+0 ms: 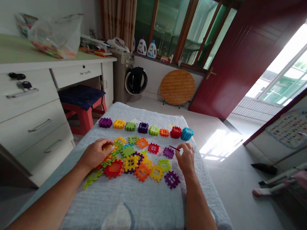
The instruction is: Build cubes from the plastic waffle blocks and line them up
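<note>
A low table under a pale blue quilted cloth (141, 210) carries a heap of flat, toothed plastic tiles (137, 161) in many colours. Behind the heap stands a row of assembled tile cubes (143, 127), purple at the left and blue at the right. My left hand (95, 154) rests on the left edge of the heap, fingers curled over an orange and yellow tile. My right hand (185, 159) pinches a thin purple tile (175, 148) by its edge, just right of the heap. A green tile (91, 179) lies near my left wrist.
A white desk with drawers (30, 103) runs along the left, with a red stool (83, 113) under it and a plastic bag (57, 35) on top. A round wooden tabletop (177, 87) leans against the far wall. A dark red door (247, 56) stands open at right.
</note>
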